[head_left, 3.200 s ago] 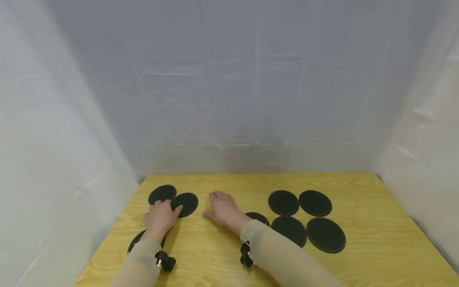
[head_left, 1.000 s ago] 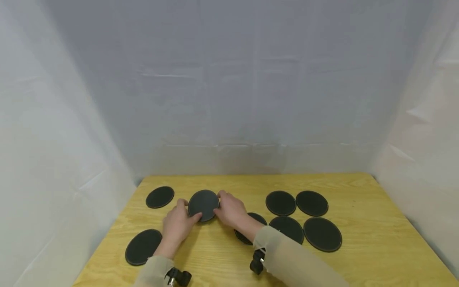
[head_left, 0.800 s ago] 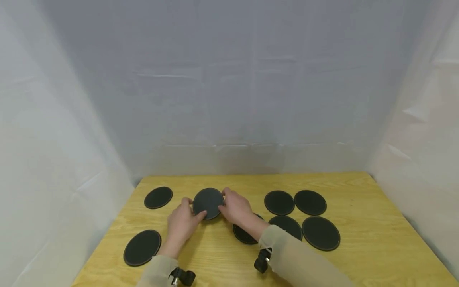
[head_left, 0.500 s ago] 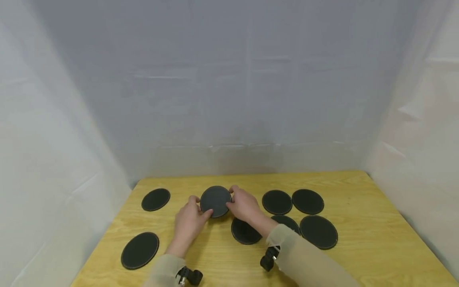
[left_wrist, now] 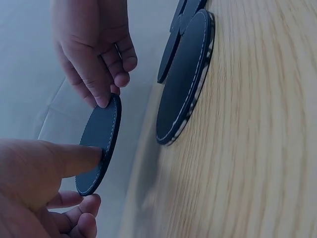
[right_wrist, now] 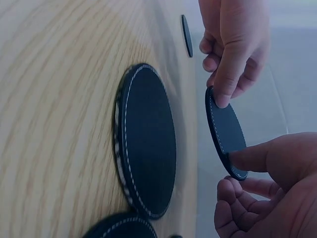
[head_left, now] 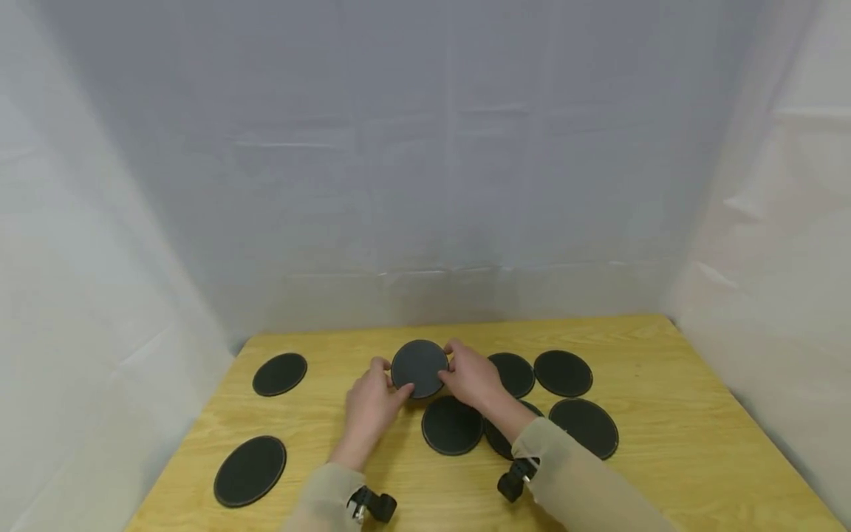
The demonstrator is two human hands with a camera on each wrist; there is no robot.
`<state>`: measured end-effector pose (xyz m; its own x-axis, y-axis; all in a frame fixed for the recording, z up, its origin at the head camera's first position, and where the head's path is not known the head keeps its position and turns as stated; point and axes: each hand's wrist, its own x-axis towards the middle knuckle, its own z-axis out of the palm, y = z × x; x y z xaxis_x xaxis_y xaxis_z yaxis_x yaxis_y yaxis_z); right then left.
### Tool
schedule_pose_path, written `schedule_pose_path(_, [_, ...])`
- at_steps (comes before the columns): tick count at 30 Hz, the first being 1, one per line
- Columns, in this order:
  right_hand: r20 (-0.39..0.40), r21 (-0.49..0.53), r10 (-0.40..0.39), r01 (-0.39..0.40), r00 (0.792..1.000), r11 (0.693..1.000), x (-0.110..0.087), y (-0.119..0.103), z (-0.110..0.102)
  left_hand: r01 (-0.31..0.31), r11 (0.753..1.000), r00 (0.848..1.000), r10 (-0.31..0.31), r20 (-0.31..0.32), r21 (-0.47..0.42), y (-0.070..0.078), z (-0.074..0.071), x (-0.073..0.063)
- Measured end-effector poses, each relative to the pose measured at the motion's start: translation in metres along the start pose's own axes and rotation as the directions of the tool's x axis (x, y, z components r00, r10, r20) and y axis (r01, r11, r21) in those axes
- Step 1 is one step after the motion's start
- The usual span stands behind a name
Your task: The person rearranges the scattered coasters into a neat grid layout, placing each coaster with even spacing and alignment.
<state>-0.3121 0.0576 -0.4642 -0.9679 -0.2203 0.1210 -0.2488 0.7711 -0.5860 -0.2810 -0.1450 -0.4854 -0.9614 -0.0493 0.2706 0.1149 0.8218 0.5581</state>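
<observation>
The left hand (head_left: 372, 406) and right hand (head_left: 475, 378) pinch opposite edges of a black disc (head_left: 420, 368), tilted between them, clear of the wooden table (head_left: 691, 451). Five flat discs (head_left: 452, 426) lie nearer and rightward, two leftward; pale sheeting (head_left: 412, 162) hangs beyond and either side.

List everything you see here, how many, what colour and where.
held disc: one, black, raised near the centre
left discs: two, black, spaced apart on the left
right discs: five, black, grouped from centre to right
table: one, yellow wood, across the bottom
sheeting: count unclear, greyish white, behind and both sides
wrist devices: two, black, one per wrist
sleeves: two, beige, one per arm
left hand: one, bare, pinching held disc
right hand: one, bare, opposite edge
</observation>
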Motion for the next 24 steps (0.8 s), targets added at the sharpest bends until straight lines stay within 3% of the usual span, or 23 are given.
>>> schedule_pose_path(19, [0.005, -0.054, 0.102, -0.101, 0.995, 0.993, 0.010, 0.034, -0.013, -0.043, 0.999, 0.999, 0.042, 0.022, 0.032, 0.024, 0.033, 0.016])
schedule_pose_path(24, [0.011, -0.077, 0.115, -0.114, 0.993, 0.990, 0.012, 0.040, -0.012, -0.028, 0.999, 0.999, 0.026, 0.044, 0.045, 0.028, 0.037, 0.017])
